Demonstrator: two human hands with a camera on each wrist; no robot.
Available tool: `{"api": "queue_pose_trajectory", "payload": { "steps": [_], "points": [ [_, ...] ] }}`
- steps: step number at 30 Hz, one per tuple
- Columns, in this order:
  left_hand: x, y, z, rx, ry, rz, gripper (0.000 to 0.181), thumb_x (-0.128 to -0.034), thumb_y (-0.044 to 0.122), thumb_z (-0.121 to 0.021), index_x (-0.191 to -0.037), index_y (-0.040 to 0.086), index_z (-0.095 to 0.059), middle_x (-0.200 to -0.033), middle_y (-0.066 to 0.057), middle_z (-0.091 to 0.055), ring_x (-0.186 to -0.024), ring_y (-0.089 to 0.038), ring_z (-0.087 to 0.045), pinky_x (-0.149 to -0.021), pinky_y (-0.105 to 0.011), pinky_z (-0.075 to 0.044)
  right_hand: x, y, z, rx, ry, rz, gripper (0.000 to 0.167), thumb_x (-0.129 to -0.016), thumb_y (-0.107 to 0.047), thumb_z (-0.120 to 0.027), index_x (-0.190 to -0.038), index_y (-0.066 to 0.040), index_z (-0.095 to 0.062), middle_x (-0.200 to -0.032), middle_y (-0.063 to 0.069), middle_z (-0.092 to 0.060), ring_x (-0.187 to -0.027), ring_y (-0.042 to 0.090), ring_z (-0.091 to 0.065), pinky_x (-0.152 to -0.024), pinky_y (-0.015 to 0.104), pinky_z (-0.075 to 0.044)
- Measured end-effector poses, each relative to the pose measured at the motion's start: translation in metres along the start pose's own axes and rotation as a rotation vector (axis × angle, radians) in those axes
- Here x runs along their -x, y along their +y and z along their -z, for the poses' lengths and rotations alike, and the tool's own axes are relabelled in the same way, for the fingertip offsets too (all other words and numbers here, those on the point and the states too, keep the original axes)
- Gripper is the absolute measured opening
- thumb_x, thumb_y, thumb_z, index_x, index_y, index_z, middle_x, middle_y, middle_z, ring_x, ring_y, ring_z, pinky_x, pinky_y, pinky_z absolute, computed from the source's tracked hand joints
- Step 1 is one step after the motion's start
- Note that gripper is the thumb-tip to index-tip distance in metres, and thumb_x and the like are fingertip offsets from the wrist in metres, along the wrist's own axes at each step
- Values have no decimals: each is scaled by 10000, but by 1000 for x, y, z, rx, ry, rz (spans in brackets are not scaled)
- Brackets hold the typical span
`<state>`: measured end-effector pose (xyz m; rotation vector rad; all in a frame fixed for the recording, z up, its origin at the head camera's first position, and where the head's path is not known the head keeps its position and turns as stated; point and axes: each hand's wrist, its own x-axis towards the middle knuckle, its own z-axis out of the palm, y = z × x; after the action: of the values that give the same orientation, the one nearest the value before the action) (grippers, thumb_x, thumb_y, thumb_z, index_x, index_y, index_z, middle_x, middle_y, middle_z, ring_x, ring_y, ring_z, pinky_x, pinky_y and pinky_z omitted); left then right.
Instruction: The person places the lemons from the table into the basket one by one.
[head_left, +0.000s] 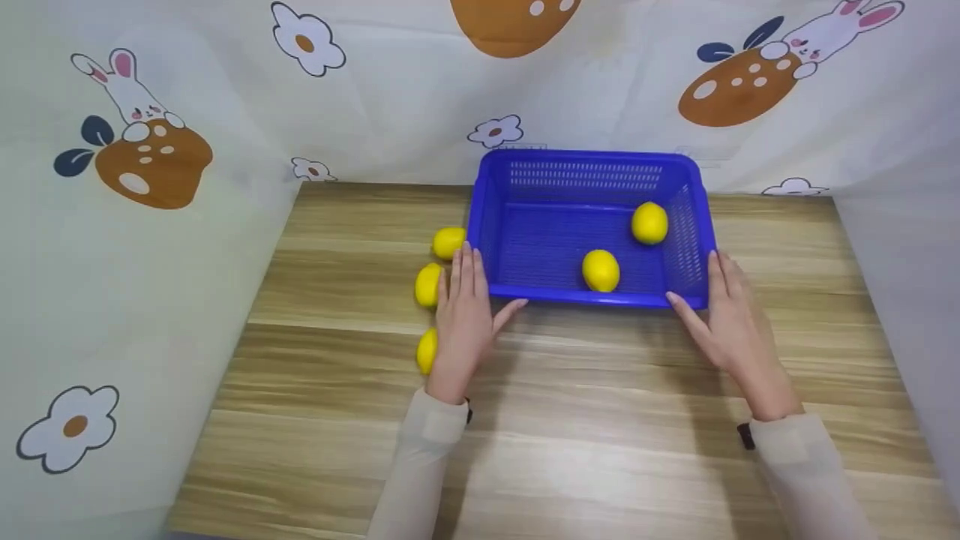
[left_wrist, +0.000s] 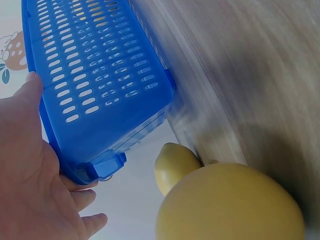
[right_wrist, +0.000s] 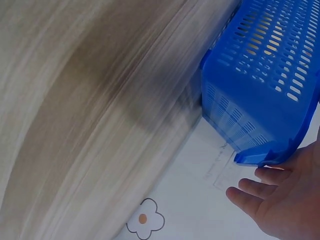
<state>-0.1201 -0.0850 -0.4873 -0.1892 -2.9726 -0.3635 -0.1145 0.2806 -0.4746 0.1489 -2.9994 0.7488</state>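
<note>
A blue plastic basket (head_left: 585,300) with slotted walls stands at the back of the table. Two yellow lemons lie inside: one lemon (head_left: 649,223) near the right wall, another lemon (head_left: 601,271) by the front wall. My left hand (head_left: 466,315) touches the basket's front left corner, fingers straight along the side and thumb at the front rim. My right hand (head_left: 735,319) touches the front right corner in the same way. Outside, left of the basket, are three lemons: a back lemon (head_left: 449,244), a middle lemon (head_left: 428,286) and a front lemon (head_left: 427,351), the last partly hidden by my left hand.
The wood-grain table (head_left: 585,420) ends at a patterned cloth (head_left: 390,97) hanging close behind the basket. Cloth also rises along the left and right sides. In the left wrist view, a lemon (left_wrist: 230,205) is close to the camera.
</note>
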Motion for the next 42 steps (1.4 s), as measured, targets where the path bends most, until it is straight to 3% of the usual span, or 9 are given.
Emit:
{"api": "queue_pose_trajectory", "payload": {
  "steps": [9,17,24,42],
  "points": [
    [0,-5,6,53,-37,-26,1002,-1011,664,-531,-1634,-72,-257,-1736,-224,-197,-1618,-350,-204,-1317,-548,-171,3,1,-9,5,30,9,919,-1093,-554,-448,-1656,80,-92,-1706,347,-124,-1542,580,-187,-1272,668,-163],
    [1,-11,7,65,-37,-41,965,-1021,639,-540,-1645,-42,-261,-1741,-209,-205,-1620,-347,-200,-1315,-523,-195,3,0,-10,-4,27,11,910,-1098,-542,-443,-1656,79,-81,-1709,350,-98,-1560,564,-155,-1279,659,-153],
    [10,-5,2,75,30,-63,957,-1014,578,-612,-1634,-64,-266,-1716,-267,-229,-1594,-394,-255,-1282,-546,-280,3,0,-10,-7,36,12,909,-1096,-537,-456,-1656,78,-91,-1701,357,-128,-1558,562,-170,-1269,669,-175],
    [32,5,-5,-124,169,-38,958,-949,578,-721,-1602,-31,-373,-1663,-240,-375,-1514,-404,-403,-1192,-573,-415,4,0,-10,-2,10,-11,923,-1093,-565,-438,-1665,59,-68,-1710,343,-115,-1561,552,-169,-1251,691,-196]
  ]
}}
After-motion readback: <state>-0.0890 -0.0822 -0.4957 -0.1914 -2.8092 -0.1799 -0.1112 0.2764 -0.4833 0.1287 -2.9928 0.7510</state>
